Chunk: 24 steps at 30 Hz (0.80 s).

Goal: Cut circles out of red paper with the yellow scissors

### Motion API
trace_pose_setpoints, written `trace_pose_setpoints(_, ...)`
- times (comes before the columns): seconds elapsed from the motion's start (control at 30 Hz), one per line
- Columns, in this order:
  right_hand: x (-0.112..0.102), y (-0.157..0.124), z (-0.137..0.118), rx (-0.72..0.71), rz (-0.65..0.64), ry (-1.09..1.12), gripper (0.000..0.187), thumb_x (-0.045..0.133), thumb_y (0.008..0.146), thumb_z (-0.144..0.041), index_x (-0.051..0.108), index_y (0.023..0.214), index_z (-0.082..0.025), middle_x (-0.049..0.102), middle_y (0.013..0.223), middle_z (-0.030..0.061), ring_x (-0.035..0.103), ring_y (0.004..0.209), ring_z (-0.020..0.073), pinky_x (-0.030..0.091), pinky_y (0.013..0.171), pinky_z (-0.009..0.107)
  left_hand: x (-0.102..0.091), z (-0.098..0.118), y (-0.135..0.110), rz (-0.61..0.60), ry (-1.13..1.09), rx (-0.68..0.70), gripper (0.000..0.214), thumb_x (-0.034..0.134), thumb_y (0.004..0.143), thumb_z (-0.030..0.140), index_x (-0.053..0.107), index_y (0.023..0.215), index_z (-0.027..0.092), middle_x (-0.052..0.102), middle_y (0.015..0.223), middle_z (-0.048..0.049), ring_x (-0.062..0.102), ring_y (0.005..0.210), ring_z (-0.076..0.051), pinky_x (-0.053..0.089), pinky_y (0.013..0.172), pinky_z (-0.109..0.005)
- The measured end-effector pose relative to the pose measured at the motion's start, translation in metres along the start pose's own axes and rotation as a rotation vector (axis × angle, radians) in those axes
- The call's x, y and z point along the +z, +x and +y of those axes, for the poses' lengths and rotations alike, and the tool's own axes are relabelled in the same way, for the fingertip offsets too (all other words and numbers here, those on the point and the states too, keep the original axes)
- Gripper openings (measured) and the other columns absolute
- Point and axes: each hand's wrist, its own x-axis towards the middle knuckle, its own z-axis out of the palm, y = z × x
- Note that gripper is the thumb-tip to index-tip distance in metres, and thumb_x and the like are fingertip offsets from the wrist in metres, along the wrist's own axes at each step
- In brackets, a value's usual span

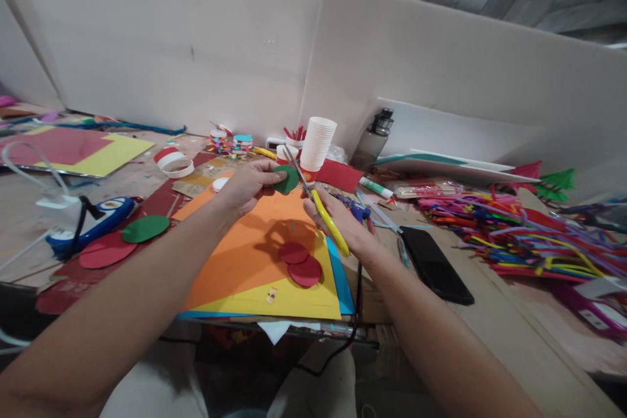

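Between thumb and fingers, my left hand (251,184) pinches a small green paper circle (286,179) above the sheets. My right hand (336,212) grips yellow-handled scissors (327,219), their blades parted and pointing up beside the circle's right edge. Whether the blades touch the paper I cannot tell. Below my hands, an orange sheet (230,258) lies over a yellow sheet (313,297) and a blue one. Two small red paper circles (304,272) overlap on these sheets. To the left, a larger green circle (145,229) lies partly over a red circle (108,251).
Behind the scissors stands a stack of white paper cups (317,144). A black phone (435,264) and a heap of coloured pipe cleaners (519,235) lie to the right. A dark bottle (372,140) leans near the wall. White paper rings (177,166) sit at the left.
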Motion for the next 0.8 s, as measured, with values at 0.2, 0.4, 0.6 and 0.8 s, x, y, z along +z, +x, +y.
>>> trace_pose_setpoints(0.2, -0.0008, 0.0002, -0.0002, 0.017, -0.010, 0.008, 0.038, 0.050, 0.089, -0.053, 0.054, 0.108, -0.020, 0.055, 0.091, 0.0035, 0.051, 0.079, 0.0149, 0.044, 0.070, 0.026, 0.0002, -0.0001, 0.0002, 0.007, 0.013, 0.003, 0.020, 0.081, 0.059, 0.026, 0.065, 0.061, 0.014, 0.066, 0.062, -0.0060, 0.057, 0.054, -0.012, 0.033, 0.049, -0.022)
trace_pose_setpoints(0.4, -0.0010, 0.0006, 0.0035, 0.038, -0.012, 0.013, 0.035, 0.049, 0.089, -0.053, 0.054, 0.099, -0.020, 0.050, 0.079, -0.0006, 0.045, 0.067, 0.0116, 0.039, 0.060, 0.023, 0.0003, 0.0004, 0.0002, 0.006, 0.010, 0.000, 0.022, 0.083, 0.055, 0.026, 0.064, 0.060, 0.015, 0.066, 0.061, -0.0053, 0.056, 0.054, -0.012, 0.032, 0.048, -0.022)
trace_pose_setpoints(0.6, -0.0021, 0.0003, 0.0028, 0.052, -0.018, 0.015, 0.034, 0.051, 0.088, -0.054, 0.050, 0.089, -0.020, 0.047, 0.073, -0.0019, 0.043, 0.063, 0.0107, 0.036, 0.056, 0.022, -0.0016, 0.0012, 0.0005, -0.015, 0.017, -0.004, 0.022, 0.083, 0.056, 0.027, 0.066, 0.061, 0.015, 0.066, 0.062, -0.0055, 0.057, 0.055, -0.013, 0.033, 0.048, -0.022)
trace_pose_setpoints(0.8, -0.0015, 0.0000, 0.0032, 0.063, -0.013, 0.032, 0.035, 0.051, 0.087, -0.056, 0.050, 0.086, -0.021, 0.046, 0.070, -0.0025, 0.043, 0.062, 0.0109, 0.036, 0.056, 0.022, -0.0027, 0.0026, 0.0004, -0.022, 0.026, -0.018, 0.021, 0.082, 0.058, 0.025, 0.065, 0.063, 0.015, 0.067, 0.063, -0.0062, 0.058, 0.056, -0.013, 0.033, 0.049, -0.022)
